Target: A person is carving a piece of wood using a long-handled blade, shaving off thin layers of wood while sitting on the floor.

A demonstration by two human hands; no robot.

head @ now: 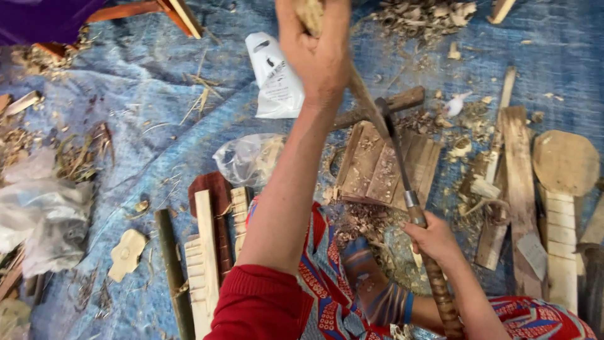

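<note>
My left hand (321, 47) is raised and gripped around the top of a thin wooden stick (368, 104) that slants down to a slatted wooden block (384, 167) on the blue tarp. My right hand (434, 239) holds the wooden handle of a long metal blade tool (396, 148). Its dark tip rests against the stick near the block. Wood shavings lie around the block. My patterned clothing and red sleeve fill the bottom middle.
A blue tarp (157, 82) covers the ground. On it lie a white pouch (275, 75), a clear plastic bag (248, 157), notched wooden pieces (204, 252), a spoon-shaped wooden blank (565, 170), planks (519, 170), a hammer-like wooden tool (402, 101) and crumpled plastic (41, 211).
</note>
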